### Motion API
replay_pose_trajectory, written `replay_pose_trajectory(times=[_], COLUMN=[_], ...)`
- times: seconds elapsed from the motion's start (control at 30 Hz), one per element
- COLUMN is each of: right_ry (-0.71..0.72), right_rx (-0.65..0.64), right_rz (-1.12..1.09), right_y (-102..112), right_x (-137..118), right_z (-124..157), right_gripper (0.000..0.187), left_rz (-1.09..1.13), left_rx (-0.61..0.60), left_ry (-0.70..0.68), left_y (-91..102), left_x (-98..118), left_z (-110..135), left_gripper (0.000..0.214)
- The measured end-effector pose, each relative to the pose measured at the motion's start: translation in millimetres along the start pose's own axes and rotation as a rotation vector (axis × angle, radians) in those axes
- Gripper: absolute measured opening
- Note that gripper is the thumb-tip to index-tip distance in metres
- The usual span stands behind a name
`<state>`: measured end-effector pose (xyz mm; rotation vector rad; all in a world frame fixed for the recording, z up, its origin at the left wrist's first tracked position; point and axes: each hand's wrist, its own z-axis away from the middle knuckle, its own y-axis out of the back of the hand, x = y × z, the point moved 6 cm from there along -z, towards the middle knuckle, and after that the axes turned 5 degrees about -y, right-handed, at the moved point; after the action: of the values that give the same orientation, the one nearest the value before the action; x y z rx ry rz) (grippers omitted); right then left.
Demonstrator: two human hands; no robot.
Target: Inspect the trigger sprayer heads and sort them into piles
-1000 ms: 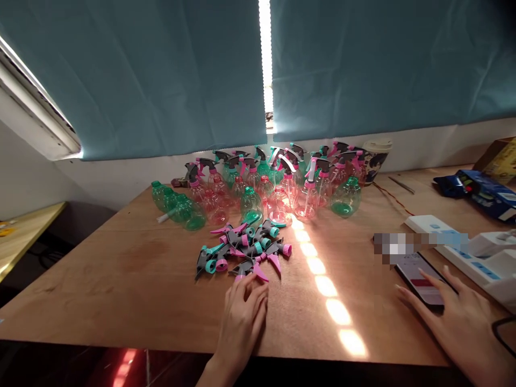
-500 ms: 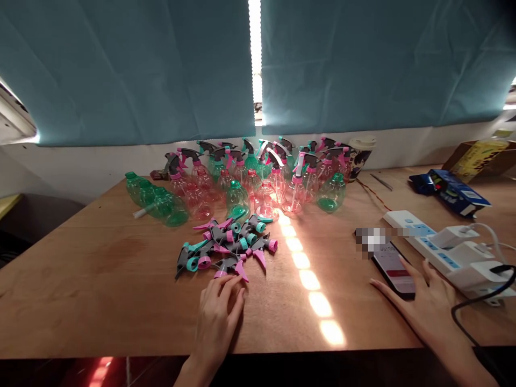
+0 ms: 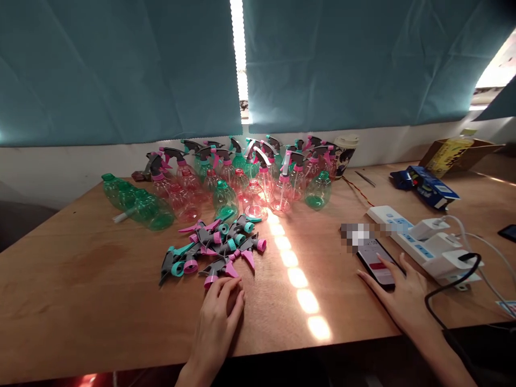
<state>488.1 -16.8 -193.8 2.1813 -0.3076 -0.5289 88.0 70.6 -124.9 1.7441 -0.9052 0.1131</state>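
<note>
My left hand (image 3: 220,317) rests on the table with its fingers loosely curved and nothing in them. Its fingertips lie right by the nearest spray head (image 3: 220,269), grey with a pink trigger and collar. That one belongs to a loose pile of trigger spray heads (image 3: 226,246) in grey, pink and teal. Over at the right, my right hand (image 3: 403,295) is spread above a smartphone (image 3: 377,263) lying on the table. Its index finger is at the lit screen; whether it touches cannot be told.
Behind the pile stand several clear pink bottles (image 3: 253,201) and green bottles (image 3: 318,193), many with sprayers fitted. Green bottles (image 3: 151,209) lie at left. A power strip (image 3: 403,231) with chargers, a blue packet (image 3: 431,188) and a paper cup (image 3: 344,153) are at right.
The view has turned slightly right, so most things sit further left. The nearest spray head has shifted a little by my left hand. My right hand remains over the phone.
</note>
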Motion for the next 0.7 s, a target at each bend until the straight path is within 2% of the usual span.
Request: replay_pose_trajectory(times=[0.13,0.3,0.47,0.6,0.7], right_ry=[-0.031,-0.077,-0.077,-0.071,-0.086], right_rx=[-0.051,-0.004,-0.075,-0.099,-0.09], right_rz=[-0.008,-0.053,-0.005,-0.001,-0.015], right_y=[-1.0,6.2,-0.9,-6.7,-3.5], right_x=[-0.4,-0.7,9.1,18.1,16.9], right_z=[-1.1,-2.2,-3.2,-3.7,-2.0], right_gripper=[0.087,0.102,0.087,0.091,0.093], left_rz=[0.072,0.13,0.18,0.203,0.197], left_rx=[0.008,0.054,0.109,0.176,0.198], left_ry=[0.049,0.119,0.149,0.192,0.201], left_y=[1.3,11.8,24.7,34.4,43.2], left_x=[-3.0,-8.7,-8.5,-13.5,-20.7], left_z=[2.9,6.3,3.9,2.3,1.1], left_gripper=[0.024,0.021,0.024,0.024,0.025])
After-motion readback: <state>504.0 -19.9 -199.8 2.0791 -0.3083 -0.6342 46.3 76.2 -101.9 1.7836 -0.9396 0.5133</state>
